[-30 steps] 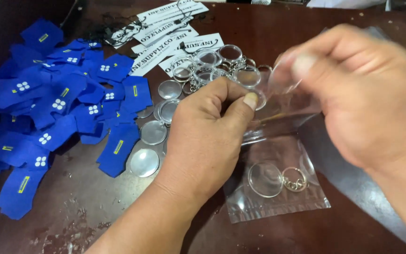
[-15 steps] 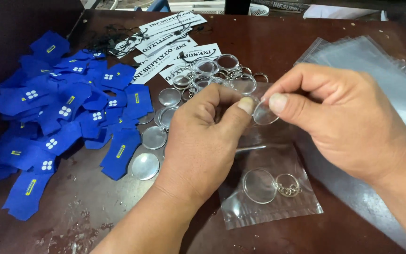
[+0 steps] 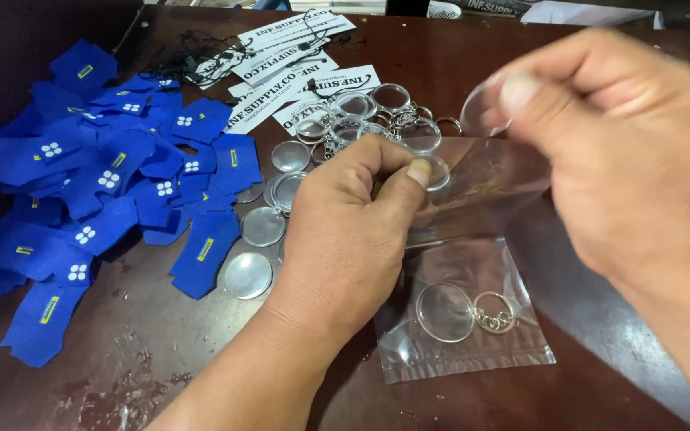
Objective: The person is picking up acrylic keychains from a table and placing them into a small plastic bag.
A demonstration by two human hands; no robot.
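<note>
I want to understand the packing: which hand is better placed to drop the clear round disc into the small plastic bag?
Right, probably. The right hand pinches the clear disc above the bag, while the left hand holds the bag's mouth.

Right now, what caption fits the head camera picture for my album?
Left hand pinches a clear bag; right hand lifts a clear disc.

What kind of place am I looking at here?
Probably a small craft or packing bench: a worn dark wooden table holding a pile of blue fabric patches, clear round keychain shells and small clear plastic bags.
</note>
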